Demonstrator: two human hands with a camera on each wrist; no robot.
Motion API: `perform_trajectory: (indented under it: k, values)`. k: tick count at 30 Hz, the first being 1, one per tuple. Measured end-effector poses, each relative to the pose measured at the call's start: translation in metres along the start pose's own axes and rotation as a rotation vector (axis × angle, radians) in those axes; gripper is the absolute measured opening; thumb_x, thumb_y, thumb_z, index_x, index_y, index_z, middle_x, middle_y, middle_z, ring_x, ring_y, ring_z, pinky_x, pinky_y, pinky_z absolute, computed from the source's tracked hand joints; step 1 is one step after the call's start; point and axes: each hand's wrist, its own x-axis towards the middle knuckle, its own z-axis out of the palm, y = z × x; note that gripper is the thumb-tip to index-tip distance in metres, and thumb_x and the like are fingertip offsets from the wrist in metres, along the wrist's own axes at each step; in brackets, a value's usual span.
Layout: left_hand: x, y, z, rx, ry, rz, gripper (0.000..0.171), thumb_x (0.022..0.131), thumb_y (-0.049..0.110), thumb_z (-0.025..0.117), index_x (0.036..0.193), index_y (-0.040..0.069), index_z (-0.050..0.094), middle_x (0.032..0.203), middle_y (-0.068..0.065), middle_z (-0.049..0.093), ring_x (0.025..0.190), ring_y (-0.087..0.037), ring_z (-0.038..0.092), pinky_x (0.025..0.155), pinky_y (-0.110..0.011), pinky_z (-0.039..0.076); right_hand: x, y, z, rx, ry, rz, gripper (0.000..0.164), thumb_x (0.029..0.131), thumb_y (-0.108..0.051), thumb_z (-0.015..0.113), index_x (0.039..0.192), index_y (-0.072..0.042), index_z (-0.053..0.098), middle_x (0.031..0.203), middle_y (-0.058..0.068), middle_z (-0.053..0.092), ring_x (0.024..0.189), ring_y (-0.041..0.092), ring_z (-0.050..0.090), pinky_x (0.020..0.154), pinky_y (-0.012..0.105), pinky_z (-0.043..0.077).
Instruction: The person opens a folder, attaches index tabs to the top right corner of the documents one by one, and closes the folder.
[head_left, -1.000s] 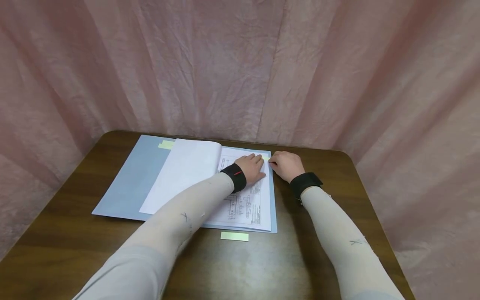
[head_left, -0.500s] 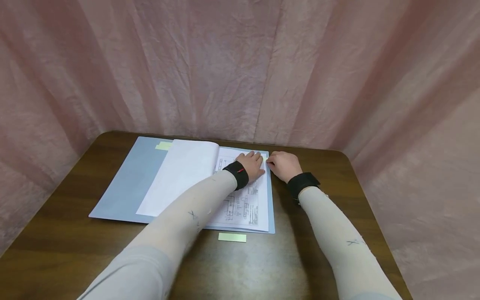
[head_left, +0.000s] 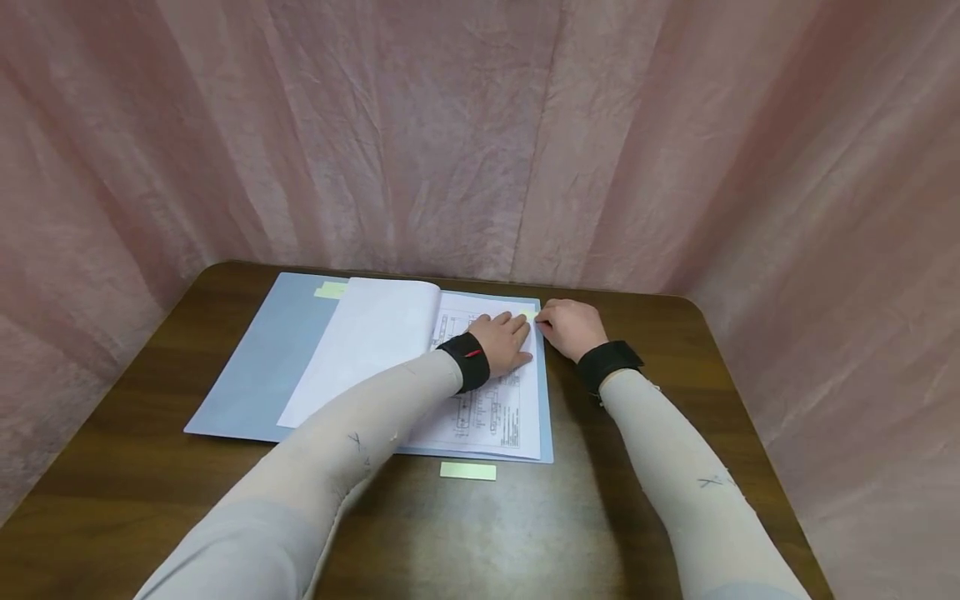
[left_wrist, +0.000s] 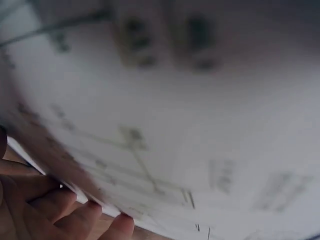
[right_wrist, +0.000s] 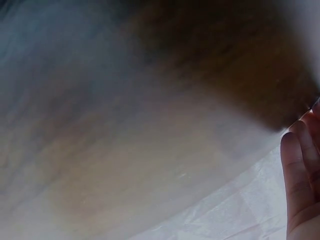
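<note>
Pink curtain (head_left: 480, 125) fills the back, nothing for me to mind there. Brown worktop (head_left: 570, 521) next, with the open blue folder (head_left: 262, 358) lying toward its far side. Plain turned-over pages (head_left: 367, 350) lie to the left of the fold; printed sheet (head_left: 527, 412) faces up on the right side.

Hands: both in view from the head. Left hand (head_left: 502, 343) lies on the printed sheet, fingers straight and slightly spread, gripping nothing. Right hand (head_left: 574, 327) is just off the folder's right edge, fingers curled in, thumb and fingertips apparently pinching the outer end of the pale green sticky note (head_left: 529, 314). That note sits at the upper right corner of the printed sheet, just beside the left fingertips. Can't tell how much of it is stuck down; wrist views are too blurred to help.

Doing it well, my judgement: bear down evenly with the left palm so the sheet can't skid, and use the left fingertips as a stop close to the note. Right pinch should be light, moving low and along the paper; thin paper will likely crease or tear if I yank upward. Line the note square to the sheet edge.

Smaller bits: green notes (head_left: 330, 289) on the left cover, loose strip (head_left: 468, 471) just below the folder.
</note>
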Motion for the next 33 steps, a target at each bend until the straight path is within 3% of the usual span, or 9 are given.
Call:
perform_trajectory:
  k: [7, 10, 13, 17, 26, 33]
  values:
    - [-0.001, 0.001, -0.017, -0.072, -0.005, -0.08, 0.073, 0.103, 0.061, 0.032, 0.159, 0.015, 0.03, 0.163, -0.004, 0.027, 0.147, -0.027, 0.028, 0.11, -0.049, 0.031, -0.002, -0.005, 0.0, 0.01, -0.017, 0.003, 0.02, 0.093, -0.023, 0.069, 0.109, -0.015, 0.078, 0.1, 0.001, 0.07, 0.089, 0.02, 0.066, 0.076, 0.037, 0.052]
    - [0.009, -0.001, -0.011, -0.073, -0.005, -0.104, 0.073, 0.103, 0.061, 0.03, 0.159, 0.015, 0.03, 0.163, -0.004, 0.027, 0.147, -0.027, 0.028, 0.109, -0.05, 0.032, -0.001, -0.007, 0.001, 0.0, -0.016, 0.006, 0.019, 0.093, -0.023, 0.069, 0.108, -0.016, 0.079, 0.098, 0.0, 0.07, 0.088, 0.019, 0.066, 0.075, 0.037, 0.052]
    - [0.007, -0.002, -0.014, -0.058, -0.008, -0.12, 0.072, 0.104, 0.06, 0.028, 0.16, 0.014, 0.028, 0.163, -0.004, 0.026, 0.147, -0.027, 0.029, 0.109, -0.049, 0.032, 0.001, -0.008, 0.001, -0.001, -0.016, 0.006, 0.019, 0.093, -0.023, 0.069, 0.108, -0.017, 0.079, 0.098, -0.001, 0.069, 0.089, 0.019, 0.066, 0.076, 0.037, 0.052]
    - [-0.003, 0.0, -0.022, -0.062, -0.003, -0.122, 0.07, 0.104, 0.057, 0.031, 0.159, 0.014, 0.03, 0.163, -0.005, 0.027, 0.147, -0.027, 0.029, 0.109, -0.049, 0.032, 0.002, -0.011, 0.001, 0.011, -0.023, 0.0, 0.019, 0.093, -0.023, 0.069, 0.108, -0.016, 0.079, 0.099, 0.0, 0.069, 0.089, 0.02, 0.066, 0.077, 0.037, 0.052]
    - [0.002, 0.005, -0.005, -0.063, 0.006, -0.115, 0.071, 0.104, 0.059, 0.028, 0.16, 0.015, 0.027, 0.163, -0.003, 0.025, 0.147, -0.025, 0.028, 0.11, -0.049, 0.029, 0.003, -0.008, -0.002, 0.008, -0.016, 0.0, 0.019, 0.093, -0.023, 0.069, 0.108, -0.015, 0.078, 0.099, 0.001, 0.069, 0.09, 0.02, 0.066, 0.077, 0.038, 0.051]
    - [-0.003, 0.008, -0.011, -0.043, -0.01, -0.095, 0.073, 0.104, 0.06, 0.029, 0.16, 0.014, 0.027, 0.164, -0.004, 0.025, 0.147, -0.027, 0.028, 0.11, -0.049, 0.03, 0.004, -0.003, 0.001, -0.001, -0.012, 0.01, 0.019, 0.093, -0.024, 0.069, 0.107, -0.015, 0.078, 0.098, 0.001, 0.07, 0.089, 0.021, 0.066, 0.075, 0.038, 0.052]
